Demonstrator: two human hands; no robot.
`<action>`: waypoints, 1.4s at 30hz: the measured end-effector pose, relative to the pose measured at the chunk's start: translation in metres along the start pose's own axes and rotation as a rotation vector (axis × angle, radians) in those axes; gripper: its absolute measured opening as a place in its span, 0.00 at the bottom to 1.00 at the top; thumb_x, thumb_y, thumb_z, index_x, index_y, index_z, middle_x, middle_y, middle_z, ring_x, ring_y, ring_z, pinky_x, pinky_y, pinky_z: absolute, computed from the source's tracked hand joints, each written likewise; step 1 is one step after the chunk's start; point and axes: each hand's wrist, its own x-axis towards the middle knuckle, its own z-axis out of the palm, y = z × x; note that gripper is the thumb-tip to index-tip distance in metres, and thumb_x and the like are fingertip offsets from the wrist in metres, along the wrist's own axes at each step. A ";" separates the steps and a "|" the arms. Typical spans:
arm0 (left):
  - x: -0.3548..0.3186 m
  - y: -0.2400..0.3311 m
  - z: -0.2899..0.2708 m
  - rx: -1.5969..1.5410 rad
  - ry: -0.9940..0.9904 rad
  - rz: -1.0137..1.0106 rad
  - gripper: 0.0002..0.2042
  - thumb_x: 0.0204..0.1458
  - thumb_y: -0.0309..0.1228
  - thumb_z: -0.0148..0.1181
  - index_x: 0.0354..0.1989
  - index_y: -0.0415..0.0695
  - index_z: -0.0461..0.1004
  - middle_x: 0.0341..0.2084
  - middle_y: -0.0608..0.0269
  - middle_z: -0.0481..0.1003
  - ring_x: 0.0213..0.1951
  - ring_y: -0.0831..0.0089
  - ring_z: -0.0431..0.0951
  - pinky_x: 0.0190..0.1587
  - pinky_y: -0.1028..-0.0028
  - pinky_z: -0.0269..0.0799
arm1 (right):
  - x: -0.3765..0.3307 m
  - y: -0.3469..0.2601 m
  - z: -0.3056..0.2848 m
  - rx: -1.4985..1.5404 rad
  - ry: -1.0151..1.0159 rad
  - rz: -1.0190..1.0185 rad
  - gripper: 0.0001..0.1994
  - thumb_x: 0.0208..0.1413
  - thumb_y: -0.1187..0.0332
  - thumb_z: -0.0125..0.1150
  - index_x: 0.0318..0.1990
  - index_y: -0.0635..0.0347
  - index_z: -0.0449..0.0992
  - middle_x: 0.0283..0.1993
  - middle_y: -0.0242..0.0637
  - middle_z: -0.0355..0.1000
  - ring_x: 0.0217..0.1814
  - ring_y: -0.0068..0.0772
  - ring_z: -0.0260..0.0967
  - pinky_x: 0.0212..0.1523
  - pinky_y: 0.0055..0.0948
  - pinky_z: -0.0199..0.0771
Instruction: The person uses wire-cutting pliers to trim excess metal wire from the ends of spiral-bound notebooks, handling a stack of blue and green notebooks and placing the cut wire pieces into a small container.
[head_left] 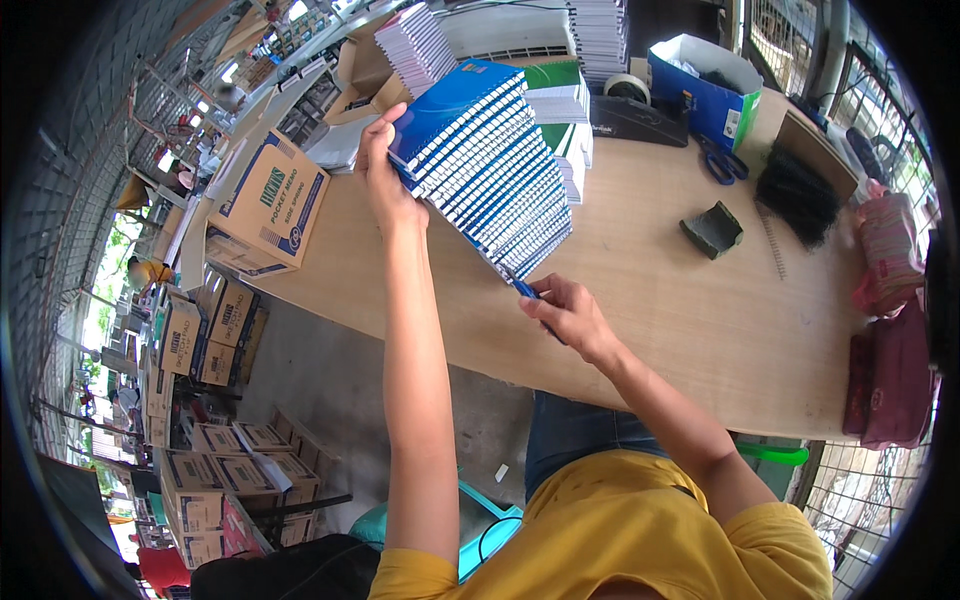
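Observation:
A fanned stack of blue-covered, spiral-bound notebooks (pixel 505 170) is held over the near side of the table, tilted so that its white coil edges face me. My left hand (pixel 385 170) grips the stack at its left side, thumb by the top cover and fingers around the outer edge. Closed around blue-handled pliers (pixel 525 290), my right hand (pixel 568 310) has their tip at the lower end of the coils. The jaws are too small to make out clearly.
Behind the stack are green-covered notebooks (pixel 565 135), a tape dispenser (pixel 640 120) and a blue box (pixel 705 90). Scissors (pixel 722 160), a dark block-like holder (pixel 712 230), and a loose coil (pixel 770 240) lie right. A carton (pixel 268 205) stands left; pouches (pixel 895 370) line the right edge.

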 end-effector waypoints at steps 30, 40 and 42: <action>0.003 -0.004 -0.001 -0.049 -0.016 -0.040 0.13 0.57 0.32 0.53 0.41 0.37 0.78 0.39 0.60 0.78 0.42 0.73 0.78 0.47 0.73 0.75 | -0.005 0.030 0.004 -0.704 0.227 -0.526 0.23 0.49 0.63 0.67 0.50 0.65 0.69 0.39 0.53 0.71 0.43 0.56 0.70 0.47 0.48 0.71; 0.004 -0.007 -0.005 -0.052 -0.005 -0.019 0.14 0.56 0.34 0.53 0.41 0.36 0.78 0.41 0.57 0.78 0.42 0.71 0.78 0.46 0.72 0.76 | -0.006 0.027 0.007 -0.822 0.280 -0.614 0.23 0.49 0.63 0.67 0.51 0.63 0.69 0.40 0.51 0.71 0.42 0.56 0.70 0.45 0.46 0.71; 0.004 -0.007 -0.005 -0.037 -0.021 -0.014 0.13 0.56 0.33 0.53 0.40 0.37 0.77 0.43 0.56 0.78 0.42 0.71 0.78 0.47 0.71 0.76 | -0.003 0.031 0.007 -0.753 0.260 -0.581 0.21 0.50 0.63 0.66 0.48 0.63 0.70 0.38 0.50 0.73 0.38 0.52 0.72 0.40 0.43 0.71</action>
